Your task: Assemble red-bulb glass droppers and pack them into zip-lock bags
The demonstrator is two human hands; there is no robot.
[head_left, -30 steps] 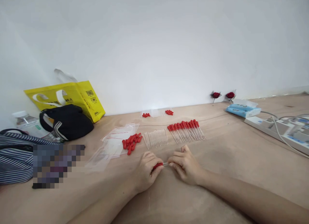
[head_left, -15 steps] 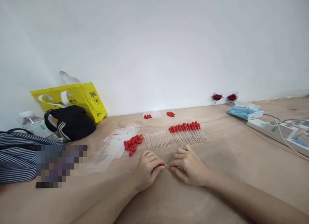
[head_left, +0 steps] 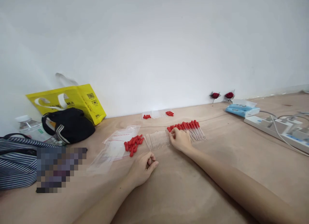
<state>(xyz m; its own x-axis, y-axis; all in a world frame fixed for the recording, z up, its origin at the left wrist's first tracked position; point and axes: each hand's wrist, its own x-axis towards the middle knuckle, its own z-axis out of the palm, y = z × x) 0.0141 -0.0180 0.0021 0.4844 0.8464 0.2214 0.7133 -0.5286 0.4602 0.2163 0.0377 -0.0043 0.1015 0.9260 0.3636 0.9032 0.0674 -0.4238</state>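
Observation:
My right hand (head_left: 180, 139) is at the left end of a row of glass droppers with red rubber bulbs (head_left: 195, 124), its fingers closed on the leftmost dropper (head_left: 168, 129). The fingers hide most of that dropper's tube. Loosely curled, my left hand (head_left: 143, 167) rests on the tabletop nearer to me, and nothing shows in it. Between the hands and beyond them lies a row of bare glass tubes (head_left: 156, 140). Left of these tubes is a loose pile of red rubber bulbs (head_left: 132, 144), next to clear zip bags (head_left: 116, 148).
Small groups of red bulbs (head_left: 169, 113) lie on clear bags by the wall. A yellow bag (head_left: 94, 104), a black pouch (head_left: 72, 125), a bottle (head_left: 29, 125) and striped cloth (head_left: 18, 164) stand at left. A tissue pack (head_left: 242, 110), power strip (head_left: 267, 127) and roses (head_left: 229, 95) are at right.
My hands have come apart. My right hand has carried the joined dropper forward to the row's left end. My left hand has let go of the bulb and stays low.

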